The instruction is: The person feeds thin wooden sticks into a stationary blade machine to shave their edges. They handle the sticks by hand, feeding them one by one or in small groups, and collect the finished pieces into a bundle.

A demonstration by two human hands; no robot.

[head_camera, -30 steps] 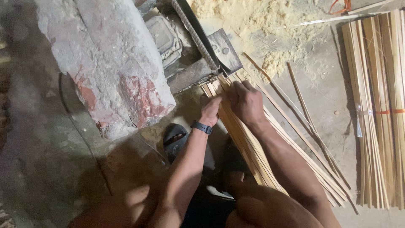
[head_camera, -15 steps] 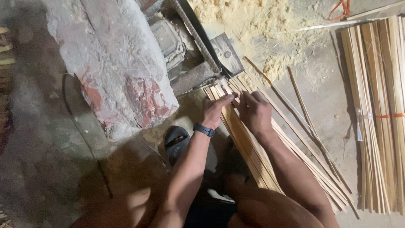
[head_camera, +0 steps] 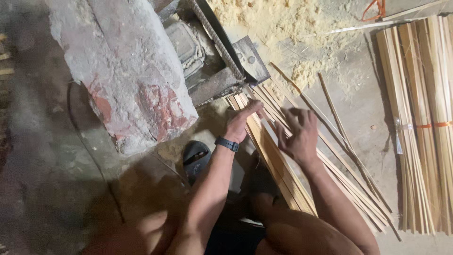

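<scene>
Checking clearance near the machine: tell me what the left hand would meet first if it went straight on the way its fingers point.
The left hand points up and right along the wooden strips. Straight on, it would probably first meet the grey metal plate of the machine, though depth is unclear.

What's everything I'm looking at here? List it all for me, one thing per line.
Loose wooden strips: a pile, too many to count, pale tan, on the floor under both hands.
Bundled strips: several bundles, pale tan, one with an orange tie, far right.
Machine: one, grey metal, top centre.
Masonry block: one, whitish with red patches, upper left.
Sawdust: a heap, yellowish, top.
Sandal: one, black, centre.
Wristwatch: one, black, on the left wrist.
Left hand: fingertips on the strips.
Right hand: open, fingers spread over the strips.
</scene>
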